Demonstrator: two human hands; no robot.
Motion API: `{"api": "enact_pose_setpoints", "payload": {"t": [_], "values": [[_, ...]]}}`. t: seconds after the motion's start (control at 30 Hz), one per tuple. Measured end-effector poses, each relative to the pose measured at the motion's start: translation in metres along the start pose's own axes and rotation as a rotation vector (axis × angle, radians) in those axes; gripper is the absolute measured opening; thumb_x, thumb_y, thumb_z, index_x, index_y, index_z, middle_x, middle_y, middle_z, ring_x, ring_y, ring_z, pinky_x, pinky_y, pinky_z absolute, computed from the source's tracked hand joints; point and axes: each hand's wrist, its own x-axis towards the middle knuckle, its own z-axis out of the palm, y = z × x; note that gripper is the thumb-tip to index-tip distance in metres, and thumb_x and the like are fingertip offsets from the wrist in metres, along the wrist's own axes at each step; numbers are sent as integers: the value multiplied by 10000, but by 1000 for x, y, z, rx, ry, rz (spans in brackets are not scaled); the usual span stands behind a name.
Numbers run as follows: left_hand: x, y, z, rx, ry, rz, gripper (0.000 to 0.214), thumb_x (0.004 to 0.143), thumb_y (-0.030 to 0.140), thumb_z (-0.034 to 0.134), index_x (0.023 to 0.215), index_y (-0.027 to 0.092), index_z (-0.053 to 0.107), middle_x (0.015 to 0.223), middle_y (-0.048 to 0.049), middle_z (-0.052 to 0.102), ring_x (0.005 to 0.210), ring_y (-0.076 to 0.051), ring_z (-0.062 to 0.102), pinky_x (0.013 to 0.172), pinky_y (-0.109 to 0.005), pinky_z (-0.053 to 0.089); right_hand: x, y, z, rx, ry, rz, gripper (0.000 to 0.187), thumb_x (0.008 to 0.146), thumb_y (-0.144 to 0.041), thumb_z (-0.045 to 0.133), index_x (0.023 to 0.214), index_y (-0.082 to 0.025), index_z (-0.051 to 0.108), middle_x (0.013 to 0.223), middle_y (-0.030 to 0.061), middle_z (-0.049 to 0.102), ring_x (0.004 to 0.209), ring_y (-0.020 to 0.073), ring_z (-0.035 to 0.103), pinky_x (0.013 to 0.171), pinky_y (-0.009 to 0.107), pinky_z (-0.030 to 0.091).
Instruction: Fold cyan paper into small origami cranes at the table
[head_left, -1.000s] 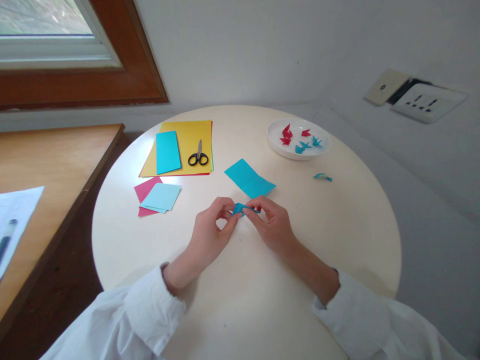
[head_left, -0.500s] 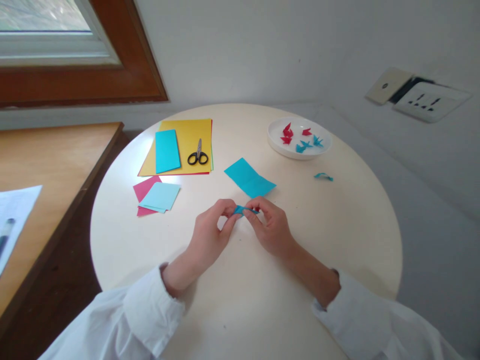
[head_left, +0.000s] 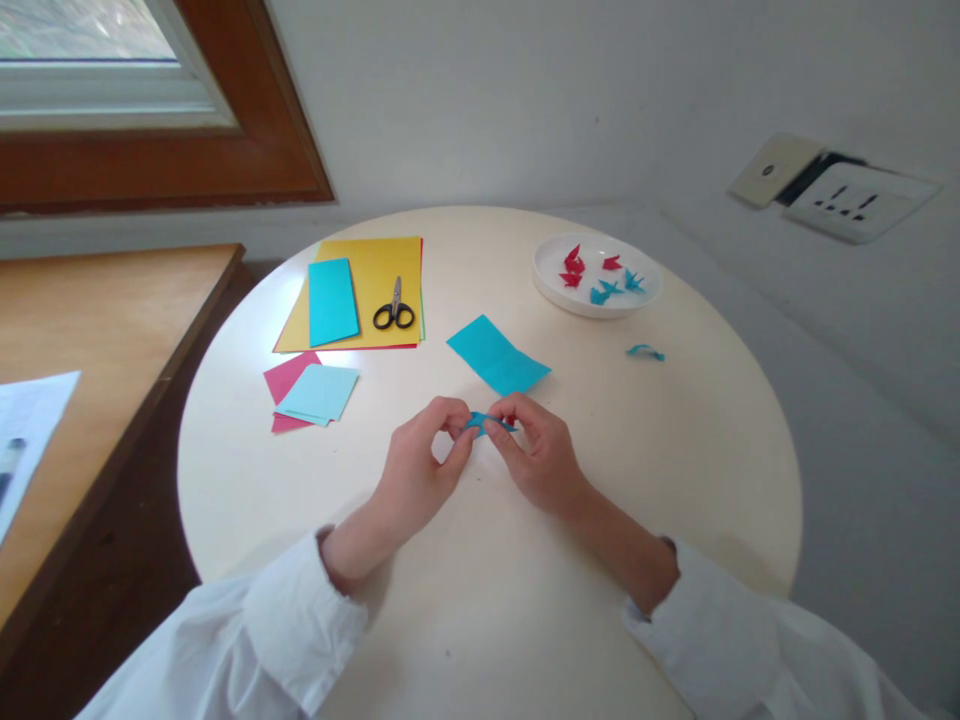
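Observation:
A small folded piece of blue paper (head_left: 480, 424) is pinched between both hands, just above the middle of the table. My left hand (head_left: 424, 450) grips its left end between thumb and fingers. On the other end, my right hand (head_left: 540, 450) has thumb and forefinger closed; the fingers hide part of the paper. Right behind the hands lies a flat blue paper sheet (head_left: 499, 356) with a crease across it.
A white dish (head_left: 555, 296) at the back right holds several small red and blue folded papers; a blue paper strip (head_left: 646, 352) lies nearby. Scissors (head_left: 394, 308) and a blue paper rectangle (head_left: 332, 302) rest on yellow paper (head_left: 375, 256). Pale blue squares (head_left: 322, 392) overlap pink ones (head_left: 289, 376).
The fingers have shifted very slightly on the folded blue paper, and a little more of it shows between them. The whole view has drifted a touch.

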Motion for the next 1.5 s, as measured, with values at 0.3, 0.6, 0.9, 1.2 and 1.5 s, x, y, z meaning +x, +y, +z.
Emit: {"api": "enact_pose_setpoints", "payload": {"t": [0.3,0.6,0.9,1.2,1.5], "values": [[0,-1,-1,-62,-3,-31,55,798,164,544,791,200,503,737,3,585,696,-108,560,663,-223,462,0,-1,-1,25,-34,-51,112,825,-207,486,716,-200,507,664,-7,552,635,122,514,600,258,422],[3,2,-3,-170,-24,-133,125,766,179,576,697,190,473,673,18,549,607,-98,533,571,-215,444,1,-2,-1,66,-31,30,131,805,-245,515,683,-198,527,644,-4,576,621,126,522,601,265,439],[6,2,-3,-213,26,-215,140,731,225,630,745,198,493,518,73,484,496,-83,484,503,-201,405,1,2,3,237,53,204,112,757,-277,592,688,-188,594,662,3,626,636,137,562,631,279,467],[5,-3,-4,-172,-5,-211,136,759,264,604,775,207,481,484,96,367,453,-77,360,451,-188,295,1,3,4,323,71,282,109,711,-296,652,728,-191,628,700,9,660,649,142,590,639,287,483],[6,4,-7,59,-32,-55,188,789,260,569,955,173,555,571,62,432,503,-85,408,479,-196,341,6,7,0,417,169,372,147,664,-289,660,761,-187,618,688,0,637,637,125,579,633,262,472]]}}
